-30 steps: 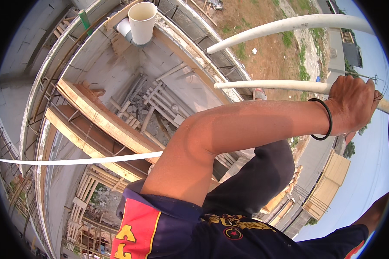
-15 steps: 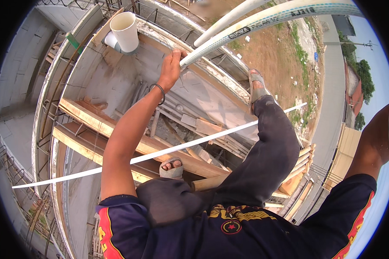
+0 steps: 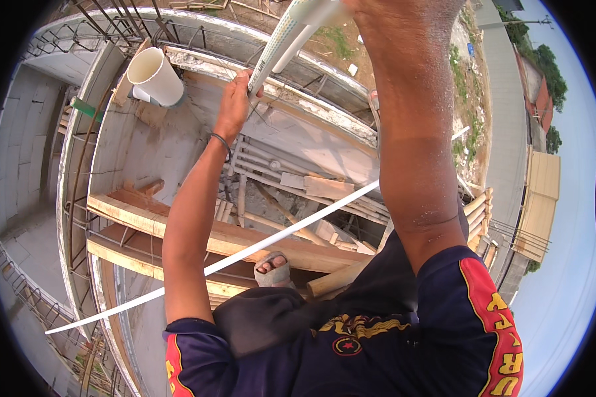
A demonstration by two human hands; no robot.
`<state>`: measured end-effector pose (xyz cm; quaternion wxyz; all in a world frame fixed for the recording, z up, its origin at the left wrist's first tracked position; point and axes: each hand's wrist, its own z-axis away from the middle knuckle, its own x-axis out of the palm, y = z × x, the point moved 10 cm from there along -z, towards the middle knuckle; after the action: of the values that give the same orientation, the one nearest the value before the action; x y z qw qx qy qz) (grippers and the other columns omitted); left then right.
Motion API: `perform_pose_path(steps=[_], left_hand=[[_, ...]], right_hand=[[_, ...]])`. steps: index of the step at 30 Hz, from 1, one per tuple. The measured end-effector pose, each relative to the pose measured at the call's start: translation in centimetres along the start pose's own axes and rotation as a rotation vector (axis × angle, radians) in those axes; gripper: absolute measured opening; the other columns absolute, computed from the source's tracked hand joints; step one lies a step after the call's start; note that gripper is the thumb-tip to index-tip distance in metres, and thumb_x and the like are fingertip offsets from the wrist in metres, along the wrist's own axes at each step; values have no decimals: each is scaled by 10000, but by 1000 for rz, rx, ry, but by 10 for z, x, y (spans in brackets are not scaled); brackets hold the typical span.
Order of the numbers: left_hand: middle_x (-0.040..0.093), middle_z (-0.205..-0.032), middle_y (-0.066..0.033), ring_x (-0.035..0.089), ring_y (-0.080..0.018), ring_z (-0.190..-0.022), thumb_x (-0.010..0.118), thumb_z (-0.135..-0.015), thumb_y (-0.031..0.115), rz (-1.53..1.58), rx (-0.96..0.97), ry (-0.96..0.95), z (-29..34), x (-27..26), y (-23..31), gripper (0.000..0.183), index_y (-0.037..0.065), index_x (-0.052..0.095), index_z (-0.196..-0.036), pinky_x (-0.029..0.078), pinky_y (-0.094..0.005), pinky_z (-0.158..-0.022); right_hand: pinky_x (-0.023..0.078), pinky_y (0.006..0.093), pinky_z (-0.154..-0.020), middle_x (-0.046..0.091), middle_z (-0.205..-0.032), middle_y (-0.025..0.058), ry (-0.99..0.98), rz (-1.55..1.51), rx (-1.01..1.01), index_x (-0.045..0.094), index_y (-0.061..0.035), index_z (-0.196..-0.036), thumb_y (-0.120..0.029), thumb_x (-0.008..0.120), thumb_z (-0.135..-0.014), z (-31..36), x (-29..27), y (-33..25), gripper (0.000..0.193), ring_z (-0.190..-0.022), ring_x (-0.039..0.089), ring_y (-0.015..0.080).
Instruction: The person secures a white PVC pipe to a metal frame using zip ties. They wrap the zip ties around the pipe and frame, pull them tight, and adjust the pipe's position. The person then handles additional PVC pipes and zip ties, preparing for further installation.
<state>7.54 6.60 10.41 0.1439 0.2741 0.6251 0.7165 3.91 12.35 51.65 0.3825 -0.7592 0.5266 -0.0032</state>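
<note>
My left hand (image 3: 235,106) is closed round the lower end of a white pipe (image 3: 271,51) with markings along it, beside the concrete wall top. The pipe rises toward the top edge, where its upper part is blurred. My right forearm (image 3: 417,132) reaches up across the view. The right hand (image 3: 394,8) is mostly cut off by the top edge, close to the pipe, and its fingers are hidden. Another white pipe (image 3: 295,49) shows just behind the first. A long thin white pipe (image 3: 271,243) lies slanting across, passing behind both my arms.
A wide white pipe end (image 3: 155,76) stands open at the wall corner. Timber beams (image 3: 245,241) span the pit beneath me, with my sandalled foot (image 3: 273,270) by them. Rebar (image 3: 122,23) sticks up from the walls. Several pipes and boards (image 3: 311,188) lie below.
My right arm has swung in from the right side to the top. The marked pipe has turned steeper, and my left hand has shifted left with its end. The view has shifted somewhat.
</note>
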Motion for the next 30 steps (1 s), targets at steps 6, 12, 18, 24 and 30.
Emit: perform_pose_path(steps=[6, 12, 18, 24, 30], left_hand=[[620, -838, -19, 487, -123, -797, 269, -1033, 450, -72, -57, -7, -3, -16, -29, 575, 13, 642, -1049, 391, -279, -760], [639, -1051, -67, 554, -146, -1005, 298, -1045, 407, 77, -98, -109, -6, -1, -43, 515, 10, 620, -1112, 395, -309, -952], [634, -1074, -97, 552, -172, -1053, 305, -1040, 430, -3, -66, -49, 0, -19, -42, 520, 7, 601, -1105, 376, -346, -995], [634, -851, -50, 555, -122, -779, 372, -1033, 408, 17, -156, 240, 21, -73, -61, 463, 11, 608, -1012, 455, -288, -767], [435, -624, 18, 414, -82, -561, 386, -1030, 392, 51, -298, 385, 64, -116, -80, 440, 17, 559, -876, 371, -261, -512]], right_hand=[[381, 254, -436, 515, -581, 2, -313, -671, 143, 567, -62, -830, -371, 608, -926, 33, 36, 61, 326, -466, 474, 97], [393, 252, -436, 565, -659, 12, 37, -651, 525, 585, -43, -903, -191, 678, -875, 102, 41, 180, 177, -505, 511, 96], [359, 272, -406, 455, -498, -5, 6, -892, 279, 522, -68, -652, -168, 656, -871, 85, 21, 130, 276, -425, 431, 89], [357, 234, -464, 489, -529, -21, -133, -521, 442, 524, -63, -637, -223, 651, -909, 171, 56, 201, 340, -489, 449, 57], [446, 289, -602, 486, -594, 22, -248, -513, 654, 470, -60, -689, -184, 576, -947, 231, 70, 245, 305, -568, 473, 106]])
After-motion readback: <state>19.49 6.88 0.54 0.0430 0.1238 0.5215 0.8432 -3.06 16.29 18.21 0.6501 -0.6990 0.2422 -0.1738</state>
